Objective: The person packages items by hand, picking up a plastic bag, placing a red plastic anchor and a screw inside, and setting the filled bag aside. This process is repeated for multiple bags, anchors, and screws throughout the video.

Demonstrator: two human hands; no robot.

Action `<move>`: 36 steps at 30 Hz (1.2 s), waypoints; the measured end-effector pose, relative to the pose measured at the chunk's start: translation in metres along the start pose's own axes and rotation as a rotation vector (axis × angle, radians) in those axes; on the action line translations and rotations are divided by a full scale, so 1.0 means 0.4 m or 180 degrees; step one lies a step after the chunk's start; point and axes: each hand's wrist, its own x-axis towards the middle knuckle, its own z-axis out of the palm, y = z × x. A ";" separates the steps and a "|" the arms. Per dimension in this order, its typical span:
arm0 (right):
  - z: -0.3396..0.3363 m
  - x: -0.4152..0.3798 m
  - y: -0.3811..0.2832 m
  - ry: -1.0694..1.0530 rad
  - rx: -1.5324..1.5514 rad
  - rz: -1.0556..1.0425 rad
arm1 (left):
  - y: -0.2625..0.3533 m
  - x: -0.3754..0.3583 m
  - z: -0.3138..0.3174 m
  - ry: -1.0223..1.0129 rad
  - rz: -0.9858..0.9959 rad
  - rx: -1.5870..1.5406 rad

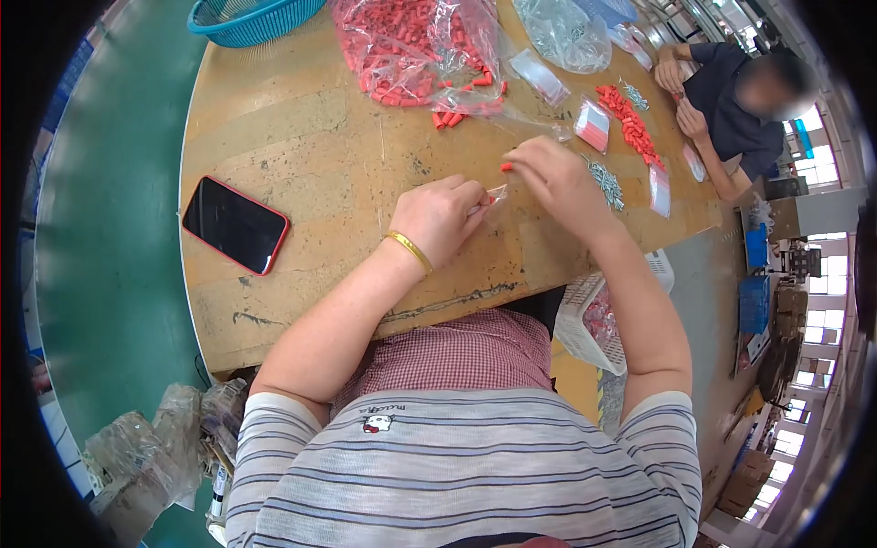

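My left hand (pixel 440 219), with a gold band at its wrist, is closed on a small clear plastic bag (pixel 498 194) that shows some red at its opening. Just to the right, my right hand (pixel 559 183) pinches a small red plastic plug (pixel 507 167) between thumb and fingertips, a short gap from the bag. A pile of silver screws (pixel 605 185) lies beside my right hand. Beyond my hands, loose red plugs (pixel 449 119) have spilled from a large clear bag of red plugs (pixel 402 55).
A phone (pixel 236 225) lies on the table (pixel 301 137) at left. A blue basket (pixel 256 23) stands at the back. Flat bags (pixel 592 123), more red plugs (pixel 630 123) and a bag of screws (pixel 566 36) lie right. A co-worker (pixel 731 110) sits there. Below is a white crate (pixel 575 329).
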 end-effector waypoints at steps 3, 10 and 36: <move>0.019 0.015 0.062 -0.0296 -0.0209 0.0016 | 0.001 -0.001 -0.002 -0.0025 -0.0009 -0.0096; 0.049 0.028 0.046 -0.0234 0.0151 0.0308 | -0.014 0.003 0.005 -0.0216 -0.0236 -0.0422; 0.069 -0.119 -0.060 0.0576 0.3023 0.1768 | -0.002 0.014 -0.014 -0.0422 -0.1290 -0.2400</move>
